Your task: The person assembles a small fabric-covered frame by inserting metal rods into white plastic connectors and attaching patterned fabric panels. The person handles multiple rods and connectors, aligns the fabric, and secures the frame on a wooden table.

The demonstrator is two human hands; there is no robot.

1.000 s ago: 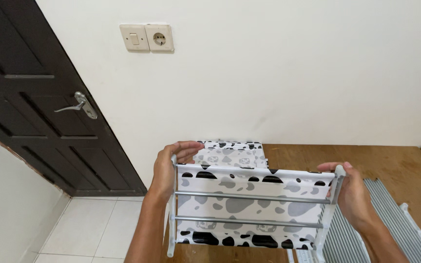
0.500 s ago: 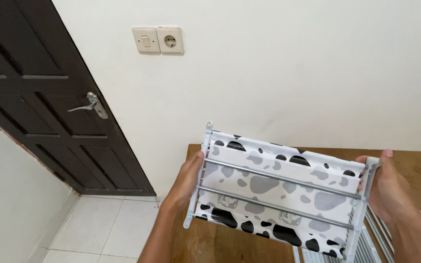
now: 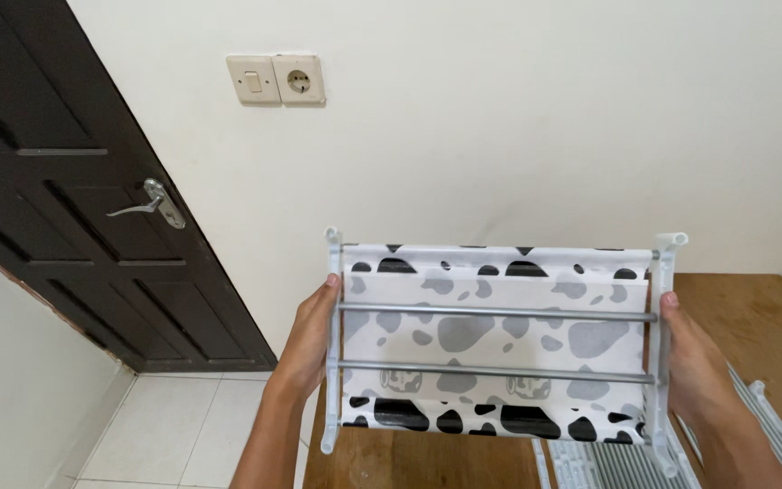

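I hold up a small rack shelf (image 3: 495, 344) in front of the wall: white plastic side pieces, two grey metal bars across, and a white fabric sheet with black and grey cow spots behind them. My left hand (image 3: 309, 340) grips its left side piece. My right hand (image 3: 694, 367) grips its right side piece. The shelf is level and upright, above a brown wooden table (image 3: 753, 317).
More rack parts with grey bars (image 3: 771, 435) lie on the table at the lower right. A dark wooden door (image 3: 65, 199) with a metal handle (image 3: 151, 204) stands to the left. A light switch and socket (image 3: 275, 80) sit on the white wall. White floor tiles (image 3: 174, 426) below.
The shelf has been lifted off the table and turned from tilted to level and upright in front of me. Both hands stay on its side pieces.
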